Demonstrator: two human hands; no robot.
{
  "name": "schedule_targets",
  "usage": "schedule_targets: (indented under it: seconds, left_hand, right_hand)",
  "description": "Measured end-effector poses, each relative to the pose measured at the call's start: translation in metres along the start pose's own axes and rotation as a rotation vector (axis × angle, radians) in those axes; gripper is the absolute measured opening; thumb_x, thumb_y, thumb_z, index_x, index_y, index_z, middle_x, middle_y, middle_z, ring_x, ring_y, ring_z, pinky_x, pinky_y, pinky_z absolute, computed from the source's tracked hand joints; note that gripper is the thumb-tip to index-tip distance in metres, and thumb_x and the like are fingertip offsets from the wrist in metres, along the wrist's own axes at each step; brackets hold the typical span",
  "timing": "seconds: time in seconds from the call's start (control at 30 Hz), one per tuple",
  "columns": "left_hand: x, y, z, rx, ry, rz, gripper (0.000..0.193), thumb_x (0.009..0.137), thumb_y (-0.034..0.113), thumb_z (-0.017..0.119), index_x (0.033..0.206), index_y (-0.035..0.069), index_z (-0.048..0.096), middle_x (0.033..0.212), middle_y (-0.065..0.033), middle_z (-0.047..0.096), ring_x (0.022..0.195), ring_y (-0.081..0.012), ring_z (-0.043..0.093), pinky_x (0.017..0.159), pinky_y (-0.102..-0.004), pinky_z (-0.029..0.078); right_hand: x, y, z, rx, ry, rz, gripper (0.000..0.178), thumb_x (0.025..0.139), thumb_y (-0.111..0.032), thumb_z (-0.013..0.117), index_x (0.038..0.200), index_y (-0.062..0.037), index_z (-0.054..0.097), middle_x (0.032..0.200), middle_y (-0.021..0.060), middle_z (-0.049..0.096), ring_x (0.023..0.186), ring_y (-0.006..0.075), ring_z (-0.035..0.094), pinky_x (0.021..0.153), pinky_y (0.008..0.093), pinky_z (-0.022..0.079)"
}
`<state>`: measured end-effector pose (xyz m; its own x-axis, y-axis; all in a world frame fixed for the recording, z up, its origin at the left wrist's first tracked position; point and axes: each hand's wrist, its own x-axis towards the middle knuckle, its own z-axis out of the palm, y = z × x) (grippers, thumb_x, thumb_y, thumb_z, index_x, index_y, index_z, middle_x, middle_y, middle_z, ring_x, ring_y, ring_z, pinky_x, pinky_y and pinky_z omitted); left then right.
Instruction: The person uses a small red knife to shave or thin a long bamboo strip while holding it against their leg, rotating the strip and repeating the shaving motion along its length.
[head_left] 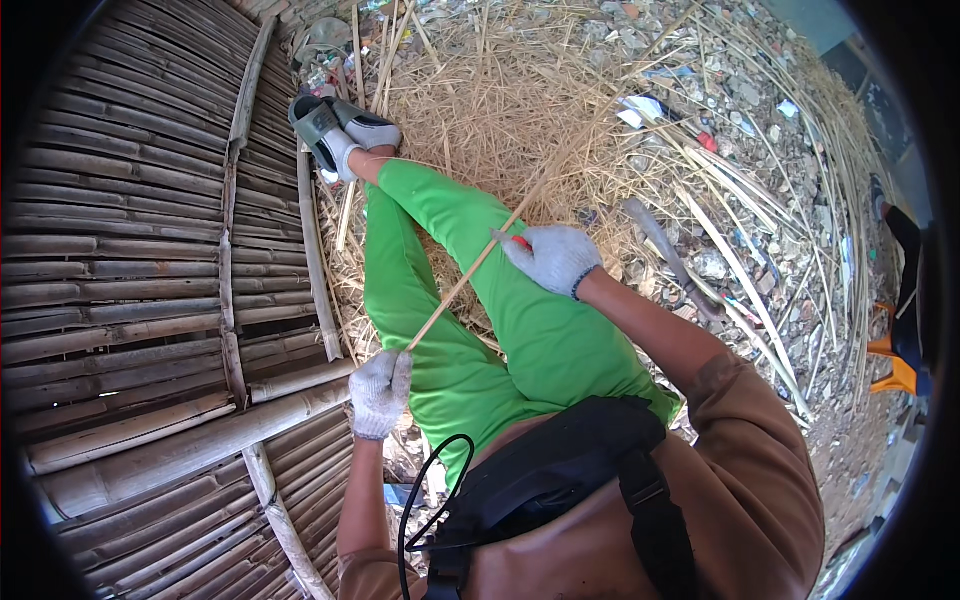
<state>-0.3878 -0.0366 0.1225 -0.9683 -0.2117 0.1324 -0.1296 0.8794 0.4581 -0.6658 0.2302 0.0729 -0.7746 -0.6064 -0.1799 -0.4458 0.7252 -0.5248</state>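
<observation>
A long, thin bamboo strip [455,298] runs slantwise across my green-trousered legs. My left hand [380,394], in a pale work glove, is closed round its near end, beside the bamboo slats. Farther up the strip, my gloved right hand [552,260] is closed over my thigh. A small red-handled tool [522,243] shows at its fingers, against the strip; most of it is hidden, so its kind is unclear. Beyond the right hand the strip carries on over a heap of straw-coloured shavings [500,120].
Bamboo slatting [130,290] fills the left side. A curved tool or stick [665,250] lies on rubble to my right, near several long bamboo strips [745,290]. My slippers [325,135] rest beside the shavings. At the far right are an orange stool [893,365] and another person's leg [905,240].
</observation>
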Motion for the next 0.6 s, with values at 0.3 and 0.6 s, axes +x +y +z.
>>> schedule_targets:
  seconds: [0.3,0.6]
  left_hand:
    - [-0.083,-0.034,-0.048,0.155,-0.083,-0.084,0.036,0.115,0.036,0.059,0.1,0.008,0.076,0.083,-0.0177,0.071,0.073,-0.0417,0.07,0.066,-0.0504,0.056]
    - [-0.1,-0.052,-0.045,0.118,-0.071,-0.035,0.025,0.111,0.028,0.065,0.112,0.005,0.074,0.093,-0.0217,0.073,0.083,-0.0468,0.072,0.073,-0.0542,0.058]
  right_hand:
    - [-0.004,0.002,0.001,0.019,0.053,0.014,0.079,0.111,-0.074,0.042,0.083,-0.0094,0.079,0.084,0.0241,0.078,0.081,0.0451,0.078,0.077,0.0591,0.062]
    - [-0.003,-0.01,-0.005,0.026,0.015,0.047,0.074,0.111,-0.07,0.042,0.09,-0.0096,0.08,0.089,0.023,0.079,0.086,0.0459,0.078,0.079,0.0603,0.062]
